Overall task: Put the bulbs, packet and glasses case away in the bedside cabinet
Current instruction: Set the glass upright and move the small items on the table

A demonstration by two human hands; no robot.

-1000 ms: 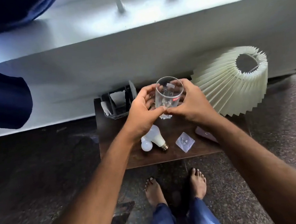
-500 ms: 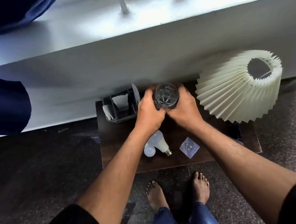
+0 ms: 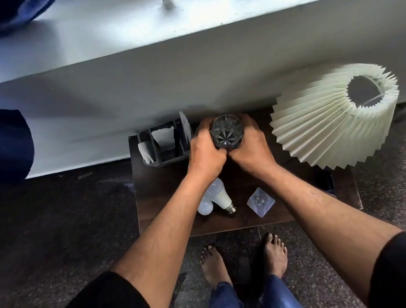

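Both hands wrap a clear drinking glass [image 3: 226, 131] standing at the back of the dark wooden bedside cabinet top [image 3: 161, 196]. My left hand [image 3: 203, 153] grips its left side and my right hand [image 3: 252, 148] grips its right side. Nearer the front edge lie two white bulbs: a large one [image 3: 217, 195] with a metal base and a small round one [image 3: 204, 208] touching it. A small clear packet [image 3: 261, 201] lies to their right. A dark object [image 3: 325, 181], perhaps the glasses case, shows under the lampshade's edge by my right forearm.
A pleated cream lampshade [image 3: 323, 121] lies tilted over the cabinet's right end. A dark organiser [image 3: 163, 145] with papers stands at the back left. A grey ledge and wall [image 3: 189, 80] rise behind. My bare feet [image 3: 243, 260] stand on speckled floor in front.
The glass came down from the air onto the back of the cabinet top, both hands still round it. The view has shifted slightly closer.
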